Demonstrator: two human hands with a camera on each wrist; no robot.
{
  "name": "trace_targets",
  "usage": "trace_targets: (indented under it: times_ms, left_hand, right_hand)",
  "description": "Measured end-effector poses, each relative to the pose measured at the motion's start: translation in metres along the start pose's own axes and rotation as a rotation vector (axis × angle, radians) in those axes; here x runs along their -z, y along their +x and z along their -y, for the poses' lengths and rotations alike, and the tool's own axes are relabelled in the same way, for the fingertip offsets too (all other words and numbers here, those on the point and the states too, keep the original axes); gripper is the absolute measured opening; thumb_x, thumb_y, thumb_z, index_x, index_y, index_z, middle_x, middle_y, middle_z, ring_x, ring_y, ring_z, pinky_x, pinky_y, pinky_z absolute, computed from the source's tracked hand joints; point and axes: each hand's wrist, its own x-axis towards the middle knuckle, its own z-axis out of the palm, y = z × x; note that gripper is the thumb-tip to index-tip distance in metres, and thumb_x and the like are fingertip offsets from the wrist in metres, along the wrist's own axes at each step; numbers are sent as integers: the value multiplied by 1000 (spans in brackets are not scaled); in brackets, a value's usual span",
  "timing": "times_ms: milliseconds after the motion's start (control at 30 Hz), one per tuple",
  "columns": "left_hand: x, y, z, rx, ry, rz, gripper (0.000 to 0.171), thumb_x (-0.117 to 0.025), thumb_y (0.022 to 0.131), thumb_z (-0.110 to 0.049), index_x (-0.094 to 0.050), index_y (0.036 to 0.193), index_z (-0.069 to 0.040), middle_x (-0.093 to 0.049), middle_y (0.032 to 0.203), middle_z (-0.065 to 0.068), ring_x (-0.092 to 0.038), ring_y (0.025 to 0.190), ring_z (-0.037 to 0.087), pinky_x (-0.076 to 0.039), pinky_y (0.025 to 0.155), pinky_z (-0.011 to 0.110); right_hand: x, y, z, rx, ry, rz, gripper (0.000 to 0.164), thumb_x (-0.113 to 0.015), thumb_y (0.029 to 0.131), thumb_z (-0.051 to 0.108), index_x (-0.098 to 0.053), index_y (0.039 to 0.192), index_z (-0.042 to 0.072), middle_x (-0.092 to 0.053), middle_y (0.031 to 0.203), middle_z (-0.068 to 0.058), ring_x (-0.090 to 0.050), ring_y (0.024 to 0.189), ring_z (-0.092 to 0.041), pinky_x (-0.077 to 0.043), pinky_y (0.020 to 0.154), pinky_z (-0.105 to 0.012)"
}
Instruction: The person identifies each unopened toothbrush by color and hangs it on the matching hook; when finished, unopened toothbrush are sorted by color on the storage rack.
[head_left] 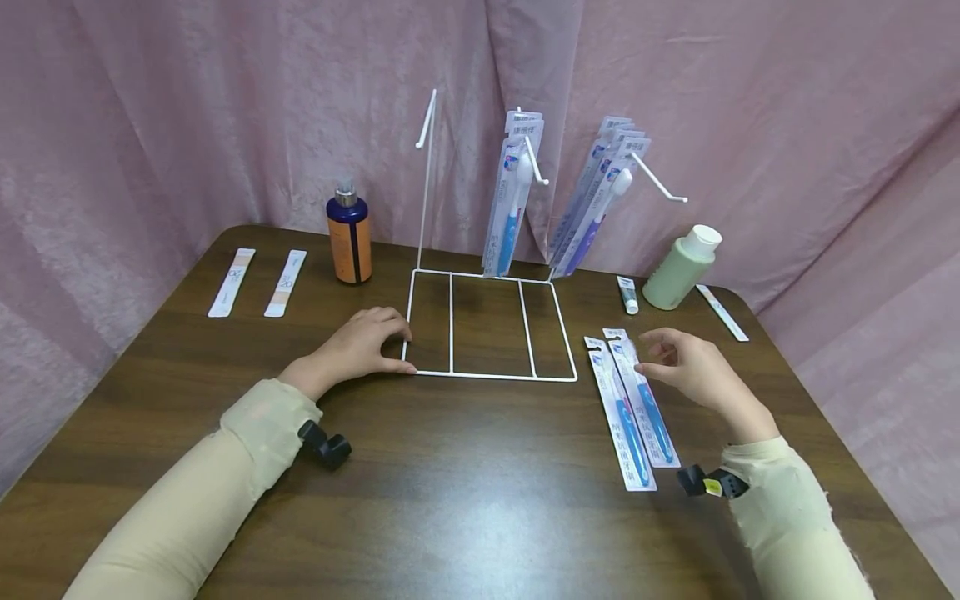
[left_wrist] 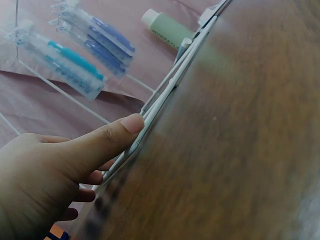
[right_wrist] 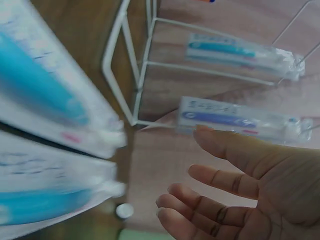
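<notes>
My left hand [head_left: 358, 343] holds the front left corner of a white wire display rack [head_left: 495, 377], thumb at the front bar and fingers along the side. In the left wrist view the thumb [left_wrist: 107, 137] lies against the wire. Two blister-packed blue toothbrushes lie side by side right of the rack: a left pack [head_left: 621, 417] and a right pack [head_left: 645, 400]. Over the upper end of the right pack is my right hand [head_left: 693, 367], its fingers loosely bent. The right wrist view shows nothing between its thumb and fingers [right_wrist: 200, 205].
Packed toothbrushes hang on the rack's middle hook [head_left: 510, 208] and right hook [head_left: 660, 177]; the left hook [head_left: 426, 125] is bare. Behind stand an orange-and-blue bottle [head_left: 349, 237] and a tilted green bottle [head_left: 681, 271]. A small tube [head_left: 628, 295] and white sachets [head_left: 232, 283] lie nearby.
</notes>
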Motion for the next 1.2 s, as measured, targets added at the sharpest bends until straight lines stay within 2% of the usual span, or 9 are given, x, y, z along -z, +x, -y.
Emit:
trace_targets:
  times_ms: [133, 333, 500, 600, 767, 1200]
  left_hand:
    - [0, 0, 0, 6, -4, 1, 51, -77, 74, -53, -65, 106, -14, -61, 115, 6, -55, 113, 26, -38, 104, 49]
    - [1, 0, -1, 9, -13, 2, 51, -77, 74, -52, -65, 105, -14, -62, 115, 6, -55, 112, 26, -38, 103, 48]
    - [1, 0, -1, 3, -11, -7, 50, -77, 73, -51, -65, 105, -14, -62, 114, 6, -55, 111, 26, -39, 103, 48]
    - [1, 0, -1, -1, -9, -6, 50, -77, 74, -51, -65, 105, -14, -62, 114, 7, -55, 111, 26, -39, 103, 48]
    - [1, 0, -1, 3, -5, -2, 50, -77, 74, -51, -66, 105, -14, -62, 114, 7, -55, 111, 26, -39, 103, 49]
    - [1, 0, -2, 17, -6, 13, 52, -76, 74, -53, -66, 106, -14, -61, 115, 7, -55, 113, 27, -38, 104, 48]
  right_hand:
    - [-13, -4, -14, -45, 11, 50, 45, -72, 85, 23, -59, 121, -1, -66, 99, -17, -61, 86, -25, -47, 70, -34]
    - [-28, -6, -29, -91, 20, 96, 46, -72, 84, 22, -58, 121, -3, -66, 97, -16, -60, 85, -24, -48, 73, -38]
    - [-39, -4, -37, -107, 12, 110, 48, -73, 83, 23, -58, 120, -3, -66, 93, -12, -58, 81, -20, -45, 69, -32]
    - [-44, -3, -39, -113, 1, 98, 50, -74, 82, 23, -58, 121, -4, -65, 91, -12, -57, 78, -18, -43, 68, -30]
    - [-49, -1, -38, -140, -13, 97, 58, -76, 80, 24, -54, 124, -7, -63, 92, -14, -56, 78, -21, -45, 71, -35]
    - [-51, 4, -38, -288, 77, 188, 71, -76, 81, 25, -43, 132, -12, -62, 104, -26, -59, 86, -30, -50, 76, -43]
